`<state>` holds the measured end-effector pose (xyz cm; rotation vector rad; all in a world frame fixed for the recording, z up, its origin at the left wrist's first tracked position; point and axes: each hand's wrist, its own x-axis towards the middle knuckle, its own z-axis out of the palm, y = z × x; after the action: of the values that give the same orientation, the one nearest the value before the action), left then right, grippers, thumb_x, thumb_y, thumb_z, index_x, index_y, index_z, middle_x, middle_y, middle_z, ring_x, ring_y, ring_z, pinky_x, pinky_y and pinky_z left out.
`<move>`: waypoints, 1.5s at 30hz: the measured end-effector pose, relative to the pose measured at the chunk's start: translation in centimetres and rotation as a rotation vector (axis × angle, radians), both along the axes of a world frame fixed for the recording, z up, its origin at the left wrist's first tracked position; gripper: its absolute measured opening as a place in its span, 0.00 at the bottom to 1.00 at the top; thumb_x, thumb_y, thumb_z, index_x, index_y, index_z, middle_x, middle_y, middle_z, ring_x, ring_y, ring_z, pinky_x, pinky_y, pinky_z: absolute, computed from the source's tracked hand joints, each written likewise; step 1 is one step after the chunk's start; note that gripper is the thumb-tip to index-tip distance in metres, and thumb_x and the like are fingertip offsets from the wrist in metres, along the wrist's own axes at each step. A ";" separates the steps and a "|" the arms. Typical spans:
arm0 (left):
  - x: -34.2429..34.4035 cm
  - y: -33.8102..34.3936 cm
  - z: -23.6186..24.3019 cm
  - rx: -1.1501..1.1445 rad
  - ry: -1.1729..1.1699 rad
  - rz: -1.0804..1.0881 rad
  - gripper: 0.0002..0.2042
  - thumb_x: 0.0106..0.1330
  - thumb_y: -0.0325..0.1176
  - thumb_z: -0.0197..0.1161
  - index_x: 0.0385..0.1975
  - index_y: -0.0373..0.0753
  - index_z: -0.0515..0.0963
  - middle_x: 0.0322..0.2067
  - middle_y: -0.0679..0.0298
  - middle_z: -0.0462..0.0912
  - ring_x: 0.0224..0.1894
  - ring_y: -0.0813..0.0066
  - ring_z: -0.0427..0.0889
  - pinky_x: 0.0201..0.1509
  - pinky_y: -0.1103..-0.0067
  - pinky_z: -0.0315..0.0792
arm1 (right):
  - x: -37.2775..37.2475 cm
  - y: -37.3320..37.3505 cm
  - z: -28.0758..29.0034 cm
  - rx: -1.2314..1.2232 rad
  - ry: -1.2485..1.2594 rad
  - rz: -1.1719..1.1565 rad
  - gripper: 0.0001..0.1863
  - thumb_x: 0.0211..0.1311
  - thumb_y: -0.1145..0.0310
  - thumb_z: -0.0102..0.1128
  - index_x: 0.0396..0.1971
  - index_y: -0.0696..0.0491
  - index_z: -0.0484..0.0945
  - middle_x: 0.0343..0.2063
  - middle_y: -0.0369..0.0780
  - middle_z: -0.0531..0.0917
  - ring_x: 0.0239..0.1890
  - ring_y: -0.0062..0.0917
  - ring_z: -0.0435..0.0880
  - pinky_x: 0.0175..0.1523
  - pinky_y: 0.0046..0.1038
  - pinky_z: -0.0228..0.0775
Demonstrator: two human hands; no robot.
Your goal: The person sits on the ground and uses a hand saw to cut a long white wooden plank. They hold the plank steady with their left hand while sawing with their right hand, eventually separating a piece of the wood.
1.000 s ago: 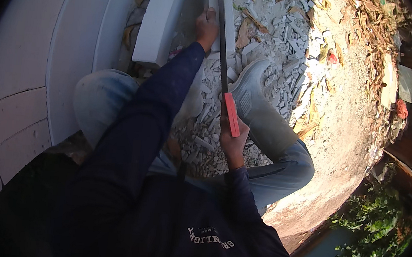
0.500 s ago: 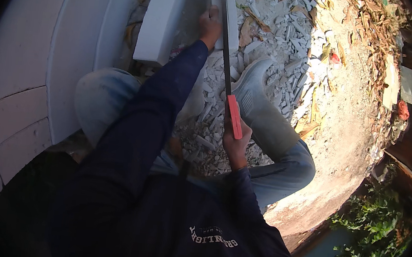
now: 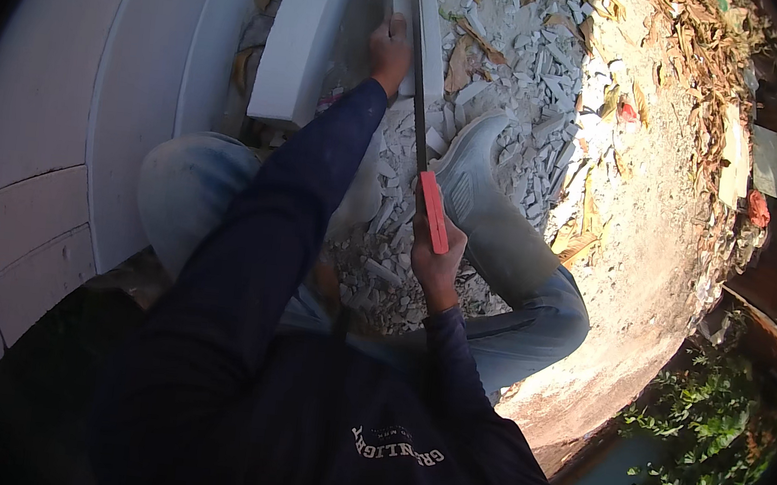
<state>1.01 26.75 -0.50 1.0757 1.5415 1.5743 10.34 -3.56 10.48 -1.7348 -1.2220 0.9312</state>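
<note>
My right hand (image 3: 436,264) grips the red handle of a hand saw (image 3: 433,211). Its long dark blade runs up and away across a narrow white block (image 3: 428,22) lying on the ground. My left hand (image 3: 390,51) rests on that white block just left of the blade, fingers pressed down on it. I am crouched; my grey shoe (image 3: 464,161) stands right of the blade, among white rubble.
A larger white slab (image 3: 300,42) lies left of the block. Curved white panels (image 3: 56,98) fill the left side. White chips (image 3: 533,97) and dry leaves (image 3: 696,57) cover the sandy ground. Green plants (image 3: 706,441) grow at lower right.
The saw and my right hand have shifted slightly forward along the block. My left hand stays on the block.
</note>
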 end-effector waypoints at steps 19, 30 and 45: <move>-0.4 2.6 0.1 -0.130 0.025 -0.129 0.26 0.76 0.44 0.50 0.59 0.24 0.74 0.49 0.39 0.83 0.55 0.50 0.83 0.59 0.71 0.71 | -0.5 -3.0 -0.7 0.012 0.028 -0.044 0.16 0.70 0.71 0.59 0.53 0.64 0.78 0.29 0.44 0.83 0.30 0.17 0.75 0.39 0.25 0.72; 0.0 2.8 -0.3 -0.022 -0.037 -0.084 0.26 0.77 0.44 0.50 0.61 0.24 0.73 0.54 0.42 0.82 0.57 0.54 0.80 0.62 0.72 0.69 | 2.4 -4.1 0.2 -0.084 -0.003 0.023 0.14 0.70 0.72 0.59 0.51 0.64 0.80 0.22 0.41 0.77 0.28 0.13 0.72 0.34 0.25 0.70; 0.1 2.4 0.9 0.006 0.024 -0.035 0.24 0.76 0.46 0.50 0.46 0.25 0.80 0.38 0.38 0.84 0.43 0.42 0.83 0.51 0.65 0.72 | 2.2 -4.8 -2.2 0.026 -0.056 0.037 0.17 0.71 0.71 0.58 0.54 0.66 0.77 0.30 0.42 0.84 0.31 0.13 0.73 0.37 0.24 0.71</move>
<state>1.12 29.17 0.43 1.1225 1.5263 1.5484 12.57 -8.33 8.30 -1.7332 -1.3007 0.8893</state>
